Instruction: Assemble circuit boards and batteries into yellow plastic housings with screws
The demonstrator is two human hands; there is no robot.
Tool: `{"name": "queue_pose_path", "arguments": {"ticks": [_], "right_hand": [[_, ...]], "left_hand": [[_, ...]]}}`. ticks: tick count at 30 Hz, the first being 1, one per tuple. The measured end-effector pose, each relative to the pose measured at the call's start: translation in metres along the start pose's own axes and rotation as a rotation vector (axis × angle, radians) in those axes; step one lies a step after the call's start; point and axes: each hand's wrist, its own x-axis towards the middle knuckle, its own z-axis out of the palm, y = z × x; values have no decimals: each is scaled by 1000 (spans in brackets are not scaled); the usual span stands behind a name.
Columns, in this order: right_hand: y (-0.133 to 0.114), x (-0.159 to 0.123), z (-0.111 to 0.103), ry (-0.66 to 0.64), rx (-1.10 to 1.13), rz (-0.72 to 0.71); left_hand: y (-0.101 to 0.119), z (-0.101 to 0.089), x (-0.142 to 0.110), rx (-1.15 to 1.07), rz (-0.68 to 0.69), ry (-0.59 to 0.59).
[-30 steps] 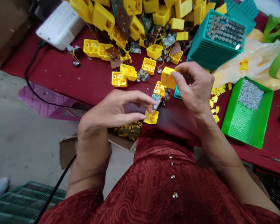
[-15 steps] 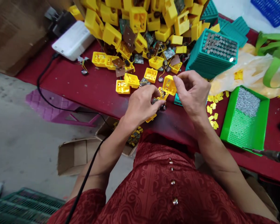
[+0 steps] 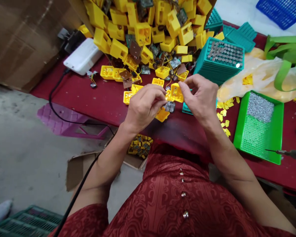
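Between my hands is a small yellow plastic housing (image 3: 177, 92), its hollow side facing me. My right hand (image 3: 199, 97) pinches its right edge between thumb and fingers. To its left, my left hand (image 3: 146, 104) is closed, thumb and fingertips together by the housing's wires; whatever is in that pinch is too small to make out. A grey circuit piece (image 3: 170, 106) hangs just below the housing. Another yellow case part (image 3: 162, 115) lies under my left fingertips, close to the table edge. More open yellow housings (image 3: 108, 72) with wires and boards sit beyond my left hand.
A big heap of yellow housings (image 3: 143, 33) fills the back. Right of it stand stacked teal trays (image 3: 218, 62) holding small metal parts. A green basket (image 3: 259, 138) contains screws, with a screwdriver (image 3: 289, 153) over its corner. A white power bank (image 3: 82, 56) and black cable lie left.
My left hand has drawn slightly back toward me and left, fingers now more closed. The grey circuit piece shows below the housing, where a round dark part was. The whole view has shifted a little.
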Motion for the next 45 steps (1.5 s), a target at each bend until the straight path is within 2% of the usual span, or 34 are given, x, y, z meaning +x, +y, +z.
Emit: {"name": "queue_pose_path", "arguments": {"ticks": [4,6,9,12,14,16,18,20,24,27,29,32,36,40,43,45], "right_hand": [[2,1,6,-38,-8,10],[12,7,11,-34,13,28],[32,17,17,-35,46,30],[37,15,18,-11,33,-51],[29,5,16,-44,69,-108],[16,-7,13,-151,191,-116],[4,-17,12,-255,347,-76],[-3,-24,12,-300,458,-24],[-4,-30,14,-230,500,50],[0,-31,15,-187,549,129],[3,-32,12,-184,628,196],[9,-36,6,-185,709,288],[18,-45,5,-168,736,365],[24,-50,12,-134,753,371],[26,-47,12,-164,704,382],[25,-42,8,-194,672,376]], "left_hand": [[-2,6,-1,-232,-350,64],[-8,10,-3,-300,-520,108],[-19,13,-8,-367,-772,110],[-26,10,-10,-424,-925,97],[-24,7,-7,-437,-923,84],[-17,6,-3,-456,-884,46],[-8,8,1,-491,-853,-1],[-1,13,4,-511,-828,-25],[4,18,8,-411,-704,-40],[2,8,8,-249,-617,-29],[-1,-3,3,-106,-626,-42],[-2,-16,-10,20,-745,-167],[10,-14,-24,-153,-852,-279],[25,0,-32,-210,-752,-338],[28,11,-39,-217,-666,-327],[28,16,-43,-303,-711,-262]]}}
